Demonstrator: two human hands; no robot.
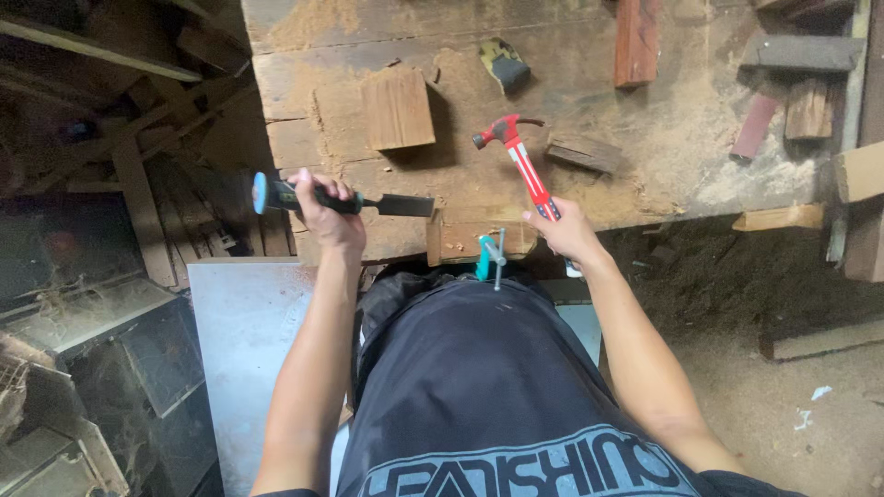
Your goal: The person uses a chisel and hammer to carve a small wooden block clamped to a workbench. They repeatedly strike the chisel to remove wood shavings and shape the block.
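My left hand point(324, 210) grips a chisel point(343, 200) with a black and blue handle, held level, its steel blade pointing right toward a small wooden piece point(465, 236) at the bench's near edge. That piece is held by a teal clamp point(489, 256) with a metal screw bar. My right hand point(568, 230) holds a red claw hammer point(517, 154) by its red and white handle, head raised up and to the left over the workbench point(571, 101).
On the dusty wooden bench lie a square wood block point(398, 109), a sanding block point(505, 64), a reddish plank point(637, 41) and a small dark offcut point(583, 153). Scrap timber is stacked at left and right. A grey metal sheet point(244, 340) stands below left.
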